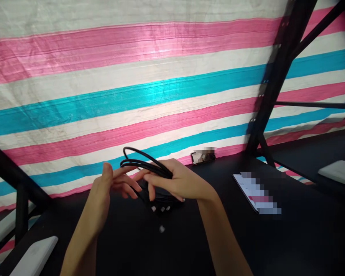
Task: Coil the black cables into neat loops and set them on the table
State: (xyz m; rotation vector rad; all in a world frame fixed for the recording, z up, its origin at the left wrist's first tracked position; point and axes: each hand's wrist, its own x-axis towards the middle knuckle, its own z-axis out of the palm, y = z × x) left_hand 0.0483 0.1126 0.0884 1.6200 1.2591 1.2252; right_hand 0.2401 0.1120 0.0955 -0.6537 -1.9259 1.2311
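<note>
A bundle of black cables (145,163) is gathered in loops above a black table (290,237). My right hand (178,182) is closed around the bundle, gripping it from the right. My left hand (110,184) sits just left of it, fingers curled and touching the loops. Several silver plug ends (161,209) hang below my right hand, and one more dangles lower.
A phone (255,191) lies flat on the table to the right. Another phone (202,156) leans against the striped pink, blue and white tarp at the back. White flat devices lie at the far right (337,171) and bottom left (36,255). Black frame bars stand left and right.
</note>
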